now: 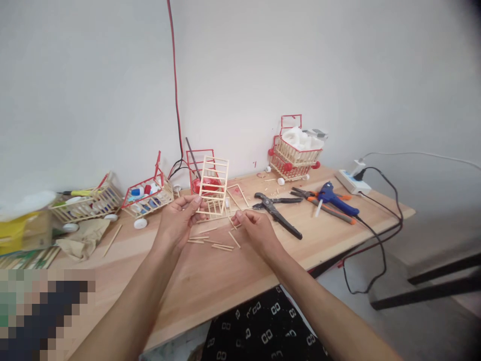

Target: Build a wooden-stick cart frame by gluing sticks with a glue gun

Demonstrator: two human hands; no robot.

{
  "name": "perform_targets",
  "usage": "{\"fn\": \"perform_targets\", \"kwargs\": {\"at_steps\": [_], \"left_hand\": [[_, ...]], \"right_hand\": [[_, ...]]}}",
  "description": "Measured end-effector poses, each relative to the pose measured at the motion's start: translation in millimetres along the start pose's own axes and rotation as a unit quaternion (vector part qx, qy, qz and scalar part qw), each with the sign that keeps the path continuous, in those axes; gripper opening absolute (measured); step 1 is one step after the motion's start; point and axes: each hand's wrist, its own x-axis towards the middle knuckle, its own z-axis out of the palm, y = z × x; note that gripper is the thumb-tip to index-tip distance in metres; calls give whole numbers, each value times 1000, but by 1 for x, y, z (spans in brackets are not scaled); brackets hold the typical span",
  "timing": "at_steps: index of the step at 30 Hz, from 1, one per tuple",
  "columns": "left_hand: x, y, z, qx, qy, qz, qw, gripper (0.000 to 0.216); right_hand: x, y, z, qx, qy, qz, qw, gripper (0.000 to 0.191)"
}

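Observation:
My left hand [181,215] pinches the lower left corner of a small ladder-like frame [214,185] of thin wooden sticks, tilted upright above the table. Close to its right, my right hand [257,230] is closed, thumb and fingertips together; whatever they hold is too small to make out. Behind and below the frame are more stick pieces, partly hidden by it. Several short loose sticks [222,246] lie on the wooden table [203,286] beneath my hands. A red-edged stick piece [200,150] leans at the wall behind the frame.
Black-handled cutters [280,216], orange-handled pliers [340,214] and a blue glue gun [334,199] lie right; its cord reaches a power strip [352,181]. Miniature stick carts stand at back right [295,159] and left [148,198], beside a filled stick basket [88,203] and brown paper [83,239].

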Motion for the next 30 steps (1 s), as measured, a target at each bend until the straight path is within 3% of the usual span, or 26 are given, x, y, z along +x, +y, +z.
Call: {"fn": "perform_targets", "kwargs": {"at_steps": [6,10,14,19,30], "left_hand": [[-2,-2,2,14,-16,-16,1000,35],[-2,-4,2,16,-21,-19,999,36],[-2,-6,3,20,-24,-25,999,38],[-4,-8,4,31,-41,-26,998,34],[-6,-14,8,42,-71,-34,996,33]], "right_hand": [[0,-2,1,59,-30,9,998,21],[-1,-3,0,21,-18,20,999,38],[-2,-3,2,73,-31,22,997,24],[-1,-7,5,103,-63,34,992,26],[-1,-9,3,116,-49,44,991,26]]}}
